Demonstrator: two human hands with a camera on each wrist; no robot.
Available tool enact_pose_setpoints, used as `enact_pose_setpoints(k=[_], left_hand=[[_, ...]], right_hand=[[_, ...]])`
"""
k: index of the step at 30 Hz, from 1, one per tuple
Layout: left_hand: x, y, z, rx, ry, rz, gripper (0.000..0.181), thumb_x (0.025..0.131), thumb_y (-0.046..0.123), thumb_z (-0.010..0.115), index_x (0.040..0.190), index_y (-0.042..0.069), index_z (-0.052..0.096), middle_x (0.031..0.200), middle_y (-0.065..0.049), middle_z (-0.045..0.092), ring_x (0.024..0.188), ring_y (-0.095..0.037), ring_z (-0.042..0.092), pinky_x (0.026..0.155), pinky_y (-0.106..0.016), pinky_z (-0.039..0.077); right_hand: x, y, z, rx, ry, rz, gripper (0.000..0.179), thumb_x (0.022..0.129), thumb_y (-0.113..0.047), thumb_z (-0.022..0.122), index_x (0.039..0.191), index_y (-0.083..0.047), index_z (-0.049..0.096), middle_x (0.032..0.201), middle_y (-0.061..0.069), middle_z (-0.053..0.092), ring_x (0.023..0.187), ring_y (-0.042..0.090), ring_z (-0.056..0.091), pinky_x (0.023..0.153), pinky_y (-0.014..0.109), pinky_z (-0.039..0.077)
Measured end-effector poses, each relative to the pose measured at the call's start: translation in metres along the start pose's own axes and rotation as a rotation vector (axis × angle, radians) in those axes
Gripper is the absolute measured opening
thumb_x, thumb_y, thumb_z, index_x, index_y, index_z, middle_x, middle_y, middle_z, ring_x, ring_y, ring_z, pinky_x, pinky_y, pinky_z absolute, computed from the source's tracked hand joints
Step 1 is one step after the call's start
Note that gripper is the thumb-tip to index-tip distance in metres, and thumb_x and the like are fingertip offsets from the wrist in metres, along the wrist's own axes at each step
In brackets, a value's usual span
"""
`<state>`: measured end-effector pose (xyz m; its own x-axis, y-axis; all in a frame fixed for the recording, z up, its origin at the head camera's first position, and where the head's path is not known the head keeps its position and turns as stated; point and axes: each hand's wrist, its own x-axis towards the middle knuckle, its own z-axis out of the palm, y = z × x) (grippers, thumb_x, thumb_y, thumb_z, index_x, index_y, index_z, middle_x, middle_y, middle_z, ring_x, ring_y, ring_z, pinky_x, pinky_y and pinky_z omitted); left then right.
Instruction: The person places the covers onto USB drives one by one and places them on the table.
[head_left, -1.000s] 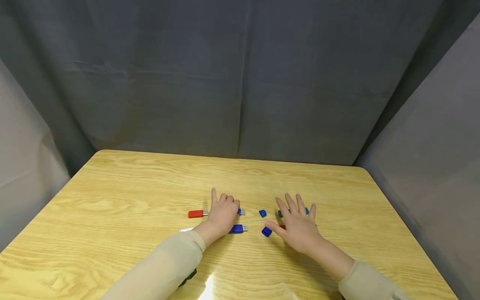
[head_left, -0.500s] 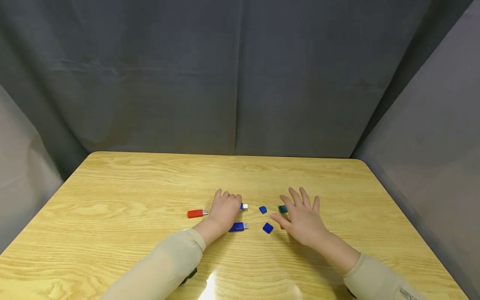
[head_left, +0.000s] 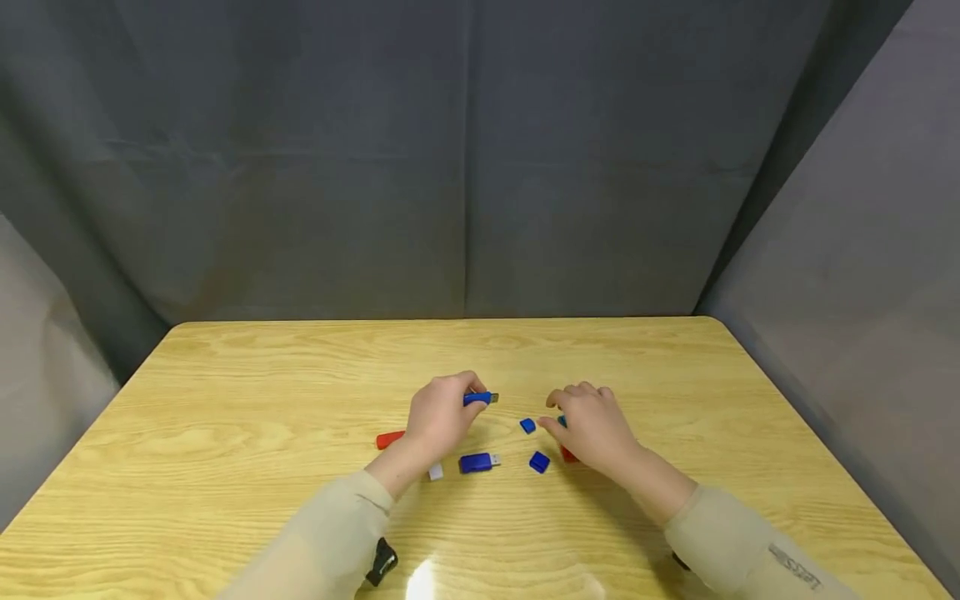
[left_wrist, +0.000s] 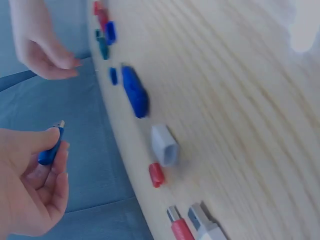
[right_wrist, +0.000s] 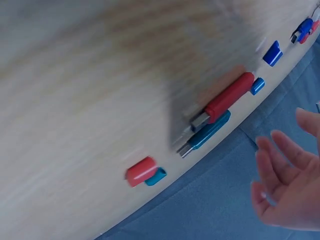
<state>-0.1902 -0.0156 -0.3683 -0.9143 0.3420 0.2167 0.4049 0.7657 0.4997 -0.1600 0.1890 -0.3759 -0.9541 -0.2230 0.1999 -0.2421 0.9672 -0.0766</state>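
Observation:
My left hand [head_left: 437, 414] pinches a blue USB stick [head_left: 477, 399] between thumb and fingers, above the table. Its bare metal plug points right, towards my other hand. My right hand [head_left: 596, 423] hovers with loosely bent fingers and holds nothing; a small blue cap [head_left: 528, 426] lies just left of its fingertips. Below that rests a darker blue cap [head_left: 539, 462], with a dark blue USB stick [head_left: 476, 463] to its left, plug bare. Under my right hand lie a red USB stick [right_wrist: 230, 97] and a teal USB stick [right_wrist: 211, 131], mostly hidden in the head view.
Near my left forearm are a red USB stick [left_wrist: 181, 229], a white USB stick [left_wrist: 207, 230], a white cap [left_wrist: 164, 145] and a red cap [left_wrist: 156, 174]. A red cap [right_wrist: 141, 171] and a teal cap [right_wrist: 156, 177] lie at the right. Grey curtains surround the wooden table [head_left: 262, 375].
My left hand has lifted the blue USB stick off the table. My right hand's spread fingers have drawn together and bent, closer to the small blue cap.

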Motion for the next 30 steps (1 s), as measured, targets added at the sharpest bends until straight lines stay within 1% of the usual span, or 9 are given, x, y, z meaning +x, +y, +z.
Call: enact_pose_setpoints(k=[3,7,9,13,15,18,20,24,30], left_hand=[[-0.004,0.002,-0.005,-0.053,0.011,-0.017,0.010,0.086,0.023,0.067,0.093,0.016,0.068,0.089,0.001,0.071,0.075,-0.012,0.065,0.059,-0.023,0.047],[-0.007,0.003,-0.010,-0.082,0.012,-0.030,0.009,0.086,0.023,0.067,0.091,0.016,0.068,0.089,0.002,0.071,0.076,-0.012,0.065,0.062,-0.025,0.048],[-0.008,0.002,-0.011,-0.083,0.014,-0.037,0.008,0.086,0.022,0.067,0.091,0.016,0.068,0.089,0.002,0.071,0.077,-0.013,0.066,0.063,-0.025,0.048],[-0.009,0.000,-0.011,-0.090,0.004,-0.059,0.008,0.086,0.022,0.067,0.091,0.016,0.069,0.090,0.002,0.071,0.076,-0.012,0.065,0.061,-0.024,0.047],[-0.009,-0.001,-0.012,-0.098,0.000,-0.062,0.008,0.086,0.022,0.067,0.092,0.016,0.069,0.090,0.001,0.071,0.074,-0.011,0.064,0.059,-0.023,0.046],[-0.009,-0.002,-0.013,-0.115,-0.004,-0.066,0.009,0.087,0.021,0.067,0.093,0.015,0.069,0.091,0.001,0.071,0.071,-0.010,0.062,0.057,-0.022,0.044],[-0.009,-0.002,-0.014,-0.121,-0.005,-0.066,0.009,0.087,0.020,0.066,0.093,0.014,0.070,0.091,0.000,0.071,0.071,-0.010,0.062,0.057,-0.022,0.044],[-0.009,-0.003,-0.015,-0.121,-0.011,-0.069,0.010,0.087,0.020,0.066,0.093,0.014,0.070,0.091,0.000,0.071,0.070,-0.009,0.061,0.056,-0.022,0.044],[-0.010,-0.005,-0.016,-0.127,-0.016,-0.076,0.010,0.087,0.020,0.066,0.094,0.014,0.070,0.092,-0.001,0.071,0.071,-0.009,0.061,0.056,-0.022,0.044]], right_hand=[[0.011,-0.001,0.003,0.001,-0.058,-0.012,0.024,0.082,-0.027,0.071,0.097,-0.009,0.069,0.079,0.000,0.068,0.075,0.019,0.059,0.075,0.042,0.044],[0.024,-0.004,0.009,0.025,-0.167,0.018,0.024,0.083,-0.026,0.070,0.100,-0.008,0.068,0.069,-0.003,0.064,0.067,0.015,0.057,0.078,0.043,0.044],[0.029,-0.006,0.012,0.030,-0.219,0.031,0.024,0.083,-0.027,0.070,0.100,-0.009,0.067,0.069,-0.003,0.065,0.067,0.015,0.058,0.080,0.044,0.044],[0.036,-0.008,0.018,0.036,-0.287,0.033,0.019,0.084,-0.027,0.069,0.094,-0.011,0.067,0.078,-0.001,0.069,0.075,0.018,0.062,0.080,0.043,0.044],[0.039,-0.007,0.019,0.045,-0.307,0.034,0.015,0.083,-0.026,0.070,0.089,-0.013,0.066,0.081,-0.001,0.068,0.077,0.018,0.062,0.077,0.041,0.044],[0.043,-0.006,0.020,0.072,-0.332,0.046,0.013,0.082,-0.024,0.071,0.083,-0.013,0.063,0.076,-0.003,0.064,0.071,0.015,0.057,0.069,0.035,0.043],[0.044,-0.005,0.020,0.108,-0.356,0.070,0.016,0.082,-0.023,0.072,0.079,-0.013,0.060,0.072,-0.003,0.059,0.067,0.013,0.051,0.063,0.031,0.039],[0.047,-0.006,0.021,0.186,-0.401,0.124,0.022,0.081,-0.022,0.072,0.074,-0.011,0.054,0.068,-0.002,0.050,0.062,0.013,0.044,0.057,0.026,0.033],[0.045,-0.013,0.020,0.205,-0.389,0.112,0.025,0.081,-0.021,0.073,0.070,-0.011,0.053,0.065,-0.001,0.048,0.058,0.013,0.043,0.055,0.025,0.032]])
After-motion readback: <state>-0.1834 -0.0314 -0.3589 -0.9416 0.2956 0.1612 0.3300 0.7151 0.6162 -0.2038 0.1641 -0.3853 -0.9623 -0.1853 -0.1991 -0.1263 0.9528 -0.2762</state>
